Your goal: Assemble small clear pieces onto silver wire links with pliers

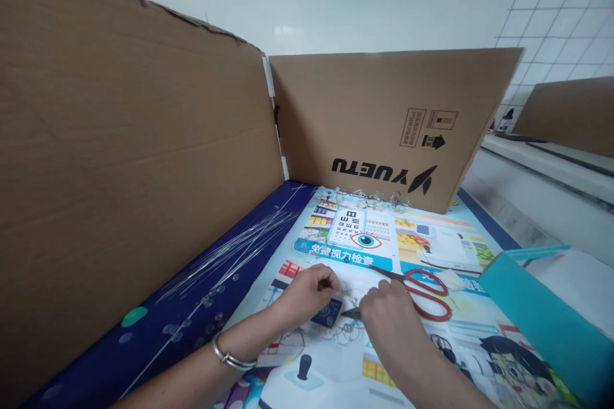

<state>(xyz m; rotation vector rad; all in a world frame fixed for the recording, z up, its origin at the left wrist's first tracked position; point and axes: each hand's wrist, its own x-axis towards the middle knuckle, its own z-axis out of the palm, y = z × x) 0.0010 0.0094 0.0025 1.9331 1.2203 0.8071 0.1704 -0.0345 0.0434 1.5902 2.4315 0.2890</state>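
Observation:
My left hand (309, 287), with a metal bangle at the wrist, is closed, thumb and fingertips pinched together. Whatever they hold is too small to make out. My right hand (391, 310) is wrapped round a tool whose dark pointed jaws (352, 313) stick out to the left, like needle-nose pliers; its handles are mostly hidden. Between the hands lies a small dark square piece (327, 313). Thin loops of wire or thread (348, 332) are spread around it. Just beyond my right hand rest scissors with red handles (432, 316), blades pointing left.
Cardboard panels (144, 128) stand at the left and back (384, 108). A printed poster (307, 390) covers the table. Long clear strands (230, 255) and small clear discs (177, 329) lie on the blue surface. A teal folder-like object (542, 319) is at right, clear bits (374, 198) at the back.

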